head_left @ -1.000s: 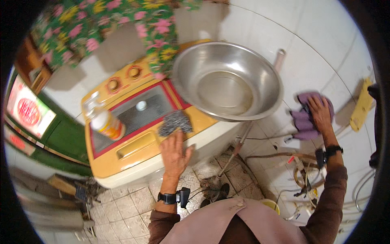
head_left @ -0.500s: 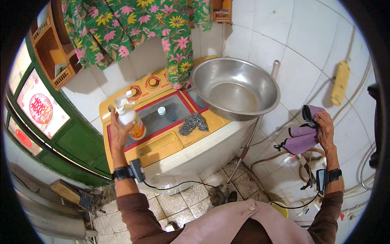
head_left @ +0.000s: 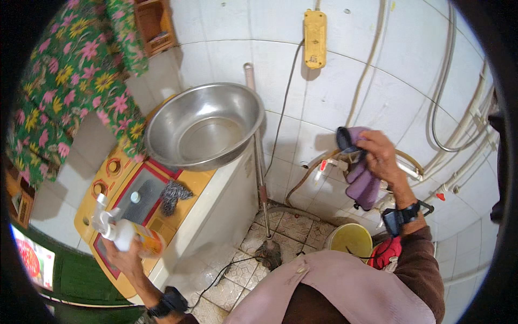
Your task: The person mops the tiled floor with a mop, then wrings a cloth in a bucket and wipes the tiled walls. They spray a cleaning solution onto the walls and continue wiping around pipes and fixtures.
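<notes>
My left hand (head_left: 124,258) is closed round a white spray bottle (head_left: 128,235) with an orange label and a clear trigger head. The bottle leans over the near left end of a yellow-topped twin-tub washing machine (head_left: 116,146). In my right hand (head_left: 382,156) is a bunched purple cloth item (head_left: 363,186) with dark edging, raised in front of the wall taps; its exact kind does not show. A dark grey mesh scrubber (head_left: 174,197) and a small pale cap (head_left: 135,197) lie on the machine's top.
A wide steel basin (head_left: 186,110) sits on the machine's far end. Beside it leans a mop (head_left: 260,162). A yellow bucket (head_left: 353,233) stands on the tiled floor near a red item (head_left: 391,254). A yellow power strip (head_left: 315,40) hangs on the wall, with pipes and hoses at right.
The view has swung to the right. My left hand still grips the spray bottle, now more tilted, and my right hand keeps the purple cloth item, now seen in front of the taps.
</notes>
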### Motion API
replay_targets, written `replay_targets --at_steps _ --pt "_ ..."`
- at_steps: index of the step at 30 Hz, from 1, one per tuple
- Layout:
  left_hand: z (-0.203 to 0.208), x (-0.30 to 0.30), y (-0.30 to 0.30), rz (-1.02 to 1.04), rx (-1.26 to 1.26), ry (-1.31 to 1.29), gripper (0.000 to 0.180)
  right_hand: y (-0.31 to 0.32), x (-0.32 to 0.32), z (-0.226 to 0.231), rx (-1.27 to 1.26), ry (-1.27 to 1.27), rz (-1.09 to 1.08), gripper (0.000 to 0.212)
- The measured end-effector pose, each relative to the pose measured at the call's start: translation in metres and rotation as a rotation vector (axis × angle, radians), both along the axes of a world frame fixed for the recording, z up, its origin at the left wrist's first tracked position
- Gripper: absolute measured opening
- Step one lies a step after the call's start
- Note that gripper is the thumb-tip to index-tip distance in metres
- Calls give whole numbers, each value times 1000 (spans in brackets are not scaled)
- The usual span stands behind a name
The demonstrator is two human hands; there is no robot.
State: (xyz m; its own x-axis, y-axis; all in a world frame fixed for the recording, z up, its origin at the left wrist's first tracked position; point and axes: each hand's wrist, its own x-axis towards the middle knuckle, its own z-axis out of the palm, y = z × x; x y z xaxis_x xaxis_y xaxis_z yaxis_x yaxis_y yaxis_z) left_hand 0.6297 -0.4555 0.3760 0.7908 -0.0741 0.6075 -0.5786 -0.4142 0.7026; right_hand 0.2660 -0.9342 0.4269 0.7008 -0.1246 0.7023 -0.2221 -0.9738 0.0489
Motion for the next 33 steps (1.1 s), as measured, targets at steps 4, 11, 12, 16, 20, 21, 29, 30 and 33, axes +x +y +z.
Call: replay_targets --at_steps 4,11,12,16,20,21,29,30,33 --pt "4 -65 -98 -415 -208 103 66 11 28 -50 347 210 32 35" --pt "-27 -128 -287 -742 -236 222 54 44 77 -137 1125 223 323 96" --pt "-31 -136 -306 -699 -219 247 53 47 78 -145 1161 167 366 98" --pt "-41 -166 -343 -665 -43 220 54 43 77 -167 1393 -46 569 105" --pt "-45 -183 -356 -675 51 345 67 28 61 -179 1517 -21 585 101" --pt "-45 -182 -357 -789 -32 402 73 25 57 -180 1544 -43 620 98" --pt "-32 -162 -362 -1499 -372 671 83 16 29 -165 1734 117 831 87" --pt "-31 -164 -362 -1512 -358 710 82 16 28 -164 1722 181 747 84" --pt "-30 -170 -360 -1481 -313 782 74 18 27 -165 1670 208 806 83"
